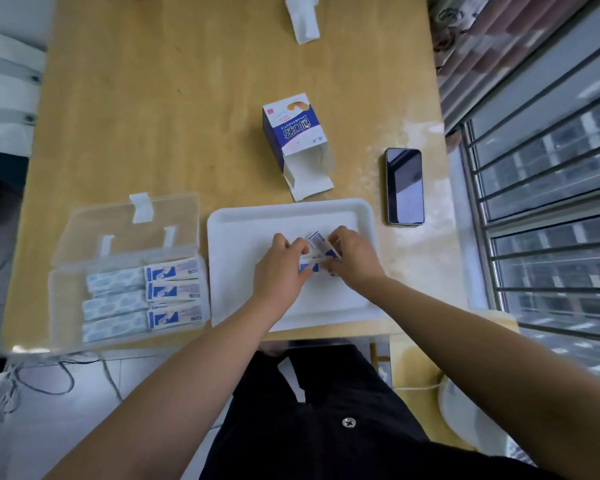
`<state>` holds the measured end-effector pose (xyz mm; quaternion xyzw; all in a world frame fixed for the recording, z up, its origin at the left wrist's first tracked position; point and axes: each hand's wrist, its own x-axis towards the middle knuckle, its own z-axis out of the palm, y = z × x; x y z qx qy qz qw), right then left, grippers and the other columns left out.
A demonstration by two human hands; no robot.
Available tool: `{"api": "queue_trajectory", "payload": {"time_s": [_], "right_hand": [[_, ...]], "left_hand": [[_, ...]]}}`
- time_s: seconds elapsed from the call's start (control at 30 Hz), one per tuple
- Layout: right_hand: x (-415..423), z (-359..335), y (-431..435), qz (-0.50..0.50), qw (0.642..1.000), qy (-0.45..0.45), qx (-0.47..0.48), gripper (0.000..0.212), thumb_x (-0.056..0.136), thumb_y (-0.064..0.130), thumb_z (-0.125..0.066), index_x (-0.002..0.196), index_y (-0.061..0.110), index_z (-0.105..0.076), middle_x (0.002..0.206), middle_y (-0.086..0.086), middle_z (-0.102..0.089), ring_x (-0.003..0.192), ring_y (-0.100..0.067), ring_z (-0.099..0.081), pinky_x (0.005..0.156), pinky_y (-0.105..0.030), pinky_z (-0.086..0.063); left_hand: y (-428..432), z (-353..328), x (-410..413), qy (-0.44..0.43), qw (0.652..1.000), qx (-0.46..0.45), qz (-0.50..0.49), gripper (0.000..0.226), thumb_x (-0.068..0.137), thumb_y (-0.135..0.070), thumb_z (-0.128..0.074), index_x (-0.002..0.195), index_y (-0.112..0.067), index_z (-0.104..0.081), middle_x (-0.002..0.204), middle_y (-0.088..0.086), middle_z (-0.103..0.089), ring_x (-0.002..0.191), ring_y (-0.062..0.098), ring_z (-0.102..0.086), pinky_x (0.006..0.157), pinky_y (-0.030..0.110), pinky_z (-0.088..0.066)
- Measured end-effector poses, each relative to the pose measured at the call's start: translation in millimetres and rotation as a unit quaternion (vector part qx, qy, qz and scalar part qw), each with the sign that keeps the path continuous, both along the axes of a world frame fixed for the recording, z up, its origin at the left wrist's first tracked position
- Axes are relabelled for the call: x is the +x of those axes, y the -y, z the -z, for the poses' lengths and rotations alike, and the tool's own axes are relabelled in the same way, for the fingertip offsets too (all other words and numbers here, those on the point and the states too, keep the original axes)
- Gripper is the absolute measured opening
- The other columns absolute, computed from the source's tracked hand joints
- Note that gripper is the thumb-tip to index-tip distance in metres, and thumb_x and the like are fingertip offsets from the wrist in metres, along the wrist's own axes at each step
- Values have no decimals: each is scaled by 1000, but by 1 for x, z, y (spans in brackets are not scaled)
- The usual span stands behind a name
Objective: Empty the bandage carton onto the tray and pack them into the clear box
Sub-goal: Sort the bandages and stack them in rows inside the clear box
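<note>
A small bundle of bandages (pixel 318 251), its number not countable, sits at the middle of one white tray (pixel 291 211), held between two hands. The left hand (pixel 283 268) and right hand (pixel 355 259) both have curled fingers (pixel 300 244) pinching the bundle from opposite sides. Just left of the tray lies one clear box (pixel 54 303), its lid (pixel 94 223) folded back; inside are six stacks: three pale-patterned stacks (pixel 115 301) and three blue-printed stacks (pixel 174 292). Beyond the tray one carton (pixel 291 131) lies on its side on the bench (pixel 153 116), open flap towards the tray. One phone (pixel 405 186) lies face up, right of the carton.
</note>
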<state>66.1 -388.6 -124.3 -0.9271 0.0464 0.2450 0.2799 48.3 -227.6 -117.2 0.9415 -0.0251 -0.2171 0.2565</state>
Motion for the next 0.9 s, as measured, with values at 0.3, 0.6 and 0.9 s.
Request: {"api": "queue_trajectory", "payload": {"time_s": [0.3,0.6,0.9], "right_hand": [[13,-23,28,-57,988,-44,138,9,85,16,-69,82,8,-66,82,-5,-61,69,-13,-50,67,-29,-43],[7,-13,14,-205,977,-9,-58,42,84,19,-68,118,13,-44,88,-4,-60,81,-26,-57,64,-35,-47],[8,-1,0,-280,950,64,-123,28,85,19,-64,111,10,-58,114,-9,-48,103,-26,-47,69,-28,-29]], "left_hand": [[2,8,12,-32,999,22,-2,31,81,-24,-73,104,-17,-53,107,0,-45,79,20,-54,65,34,-46],[-3,9,22,-68,998,-4,-6,21,78,-18,-74,93,-21,-59,100,0,-47,76,23,-57,66,31,-45],[-7,8,15,-23,999,-21,43,18,78,-16,-70,87,-22,-55,89,-7,-47,72,20,-52,59,31,-40]]}}
